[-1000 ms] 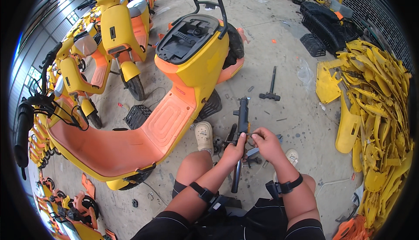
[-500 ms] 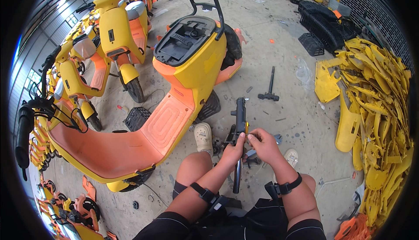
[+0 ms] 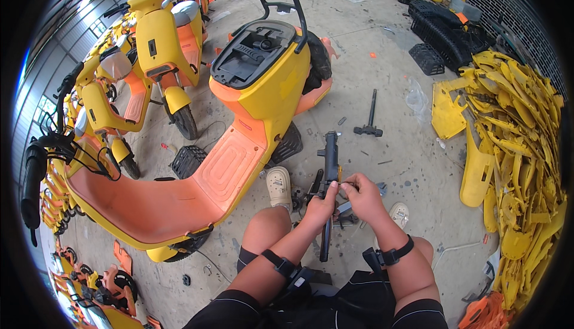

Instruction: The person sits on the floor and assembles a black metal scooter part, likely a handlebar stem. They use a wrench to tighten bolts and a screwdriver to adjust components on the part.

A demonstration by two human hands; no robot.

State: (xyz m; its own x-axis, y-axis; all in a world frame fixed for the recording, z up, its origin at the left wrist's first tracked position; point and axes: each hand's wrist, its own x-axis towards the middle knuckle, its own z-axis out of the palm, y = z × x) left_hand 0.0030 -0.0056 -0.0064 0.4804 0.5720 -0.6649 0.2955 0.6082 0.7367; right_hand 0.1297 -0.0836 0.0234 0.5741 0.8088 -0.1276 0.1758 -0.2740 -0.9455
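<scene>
A long black tubular part (image 3: pixel 330 157) stands nearly lengthwise between my knees, its thicker end away from me and a thinner black rod toward me. My left hand (image 3: pixel 320 210) is closed around its middle, with the thumb on top. My right hand (image 3: pixel 363 196) is beside it on the right, thumb and fingers pinched together at the part's edge. A thin dark piece seems to show at those fingertips, too small to name. Just beyond them, a small yellow piece (image 3: pixel 339 172) lies along the part's side.
To the left stands a yellow and orange scooter (image 3: pixel 239 144) with its seat off. More scooters (image 3: pixel 158 48) line up behind it. A hammer-shaped tool (image 3: pixel 369 129) lies on the concrete ahead. Yellow panels (image 3: pixel 514 144) pile up on the right, near black plastic baskets (image 3: pixel 426 60).
My right hand's fingers have shifted slightly upward beside the black part. The left hand keeps its hold, nearly still.
</scene>
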